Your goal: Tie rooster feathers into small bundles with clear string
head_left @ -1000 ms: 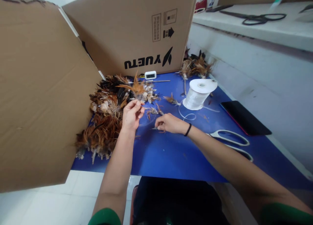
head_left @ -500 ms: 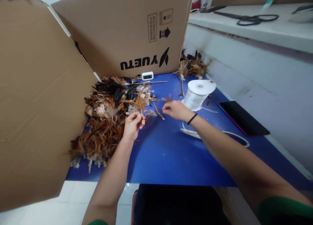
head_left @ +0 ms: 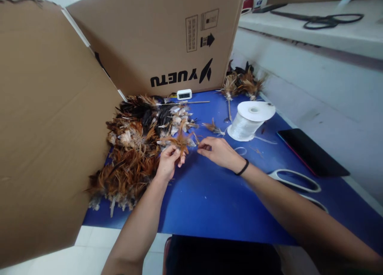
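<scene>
My left hand (head_left: 170,161) pinches a small tuft of orange-brown feathers (head_left: 181,140) that fans out above its fingertips. Just to the right, my right hand (head_left: 217,150) has its thumb and fingers pressed together near a thin brown feather; whether it grips that feather is too small to tell. A large heap of brown, black and white feathers (head_left: 128,159) lies left of both hands. Behind my right hand are a small loose feather tuft (head_left: 213,128) and a white spool of ribbon (head_left: 247,123), its loose end trailing on the blue table (head_left: 203,207).
Cardboard panels (head_left: 143,39) stand at the left and back. A white digital timer (head_left: 184,94) and a thin stick are near the back one. White-handled scissors (head_left: 296,179) lie beside my right forearm, a black phone (head_left: 312,151) beyond. Dark scissors (head_left: 323,20) rest on a ledge.
The view has shifted slightly. The feather tuft in my left hand is now turned more upright and spread. My right hand has come closer to it, and the white-handled scissors show more beside my forearm.
</scene>
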### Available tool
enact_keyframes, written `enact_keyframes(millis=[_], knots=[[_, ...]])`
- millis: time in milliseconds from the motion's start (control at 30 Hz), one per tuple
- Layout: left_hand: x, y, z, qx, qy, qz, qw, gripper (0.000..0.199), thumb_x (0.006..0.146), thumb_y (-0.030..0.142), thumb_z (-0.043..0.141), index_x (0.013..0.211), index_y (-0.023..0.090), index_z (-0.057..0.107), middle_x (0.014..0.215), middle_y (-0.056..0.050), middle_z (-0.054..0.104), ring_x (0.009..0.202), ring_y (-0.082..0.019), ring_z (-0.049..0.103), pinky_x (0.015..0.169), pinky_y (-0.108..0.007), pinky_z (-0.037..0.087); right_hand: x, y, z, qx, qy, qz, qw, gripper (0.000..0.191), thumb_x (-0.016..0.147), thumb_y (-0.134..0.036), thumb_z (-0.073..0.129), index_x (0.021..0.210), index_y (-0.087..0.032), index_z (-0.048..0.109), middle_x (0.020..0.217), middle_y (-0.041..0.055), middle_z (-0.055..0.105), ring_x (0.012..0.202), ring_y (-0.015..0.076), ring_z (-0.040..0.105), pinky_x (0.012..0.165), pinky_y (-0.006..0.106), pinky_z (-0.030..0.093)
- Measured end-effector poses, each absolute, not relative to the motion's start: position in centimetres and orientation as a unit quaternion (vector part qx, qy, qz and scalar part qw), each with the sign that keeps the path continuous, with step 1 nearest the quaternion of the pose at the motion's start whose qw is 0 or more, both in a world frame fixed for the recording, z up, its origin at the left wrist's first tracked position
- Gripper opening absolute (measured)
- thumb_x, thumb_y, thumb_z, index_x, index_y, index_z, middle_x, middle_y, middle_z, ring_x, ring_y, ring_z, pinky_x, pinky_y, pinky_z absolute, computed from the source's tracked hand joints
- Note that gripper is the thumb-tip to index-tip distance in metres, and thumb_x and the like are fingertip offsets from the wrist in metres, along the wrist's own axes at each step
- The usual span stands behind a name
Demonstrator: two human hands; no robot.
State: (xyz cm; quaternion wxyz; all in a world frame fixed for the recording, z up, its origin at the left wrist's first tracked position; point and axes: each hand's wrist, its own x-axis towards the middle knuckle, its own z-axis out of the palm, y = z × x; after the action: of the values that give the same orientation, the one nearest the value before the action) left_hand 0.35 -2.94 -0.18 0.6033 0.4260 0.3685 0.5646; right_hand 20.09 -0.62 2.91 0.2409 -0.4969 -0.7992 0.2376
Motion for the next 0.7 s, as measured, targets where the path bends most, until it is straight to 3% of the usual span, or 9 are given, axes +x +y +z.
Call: enact_keyframes(millis=[100, 333, 700], knots=[[0.2, -3.1, 0.0, 0.416, 0.368, 0.575, 0.600, 0.030, 0.070, 0.037, 0.075, 0.069, 0.013, 0.055, 0.068, 0.000, 0.059, 0.047, -0.007, 0.053, 0.036, -0.016, 0.033, 20.1, -1.8, 3.1, -0.478, -0.798, 0.263, 0.256, 0.008, 0.082, -0.023, 0.060, 0.083, -0.018, 0.067, 0.079, 0.0020, 0.065, 0.069, 0.0125, 0.060, 0.067, 0.024, 0.044], [-0.6, -3.6, 1.3, 0.392, 0.336, 0.636, 0.574, 0.029, 0.068, 0.032, 0.076, 0.067, 0.015, 0.053, 0.067, 0.002, 0.059, 0.044, -0.006, 0.051, 0.035, -0.015, 0.033, 20.4, -3.9, 3.0, -0.479, -0.816, 0.263, 0.187, 0.008, 0.083, -0.019, 0.059, 0.082, -0.018, 0.068, 0.084, 0.0029, 0.066, 0.071, 0.0130, 0.061, 0.067, 0.024, 0.043], [-2.2, -4.4, 4.3, 0.395, 0.270, 0.729, 0.489, 0.023, 0.076, 0.025, 0.071, 0.066, 0.014, 0.052, 0.065, 0.001, 0.056, 0.043, -0.005, 0.048, 0.033, -0.014, 0.033, 18.6, 0.7, 5.4, -0.476, -0.845, 0.190, 0.150, 0.012, 0.083, -0.018, 0.058, 0.084, -0.018, 0.069, 0.089, 0.0050, 0.069, 0.077, 0.0156, 0.062, 0.069, 0.025, 0.040]])
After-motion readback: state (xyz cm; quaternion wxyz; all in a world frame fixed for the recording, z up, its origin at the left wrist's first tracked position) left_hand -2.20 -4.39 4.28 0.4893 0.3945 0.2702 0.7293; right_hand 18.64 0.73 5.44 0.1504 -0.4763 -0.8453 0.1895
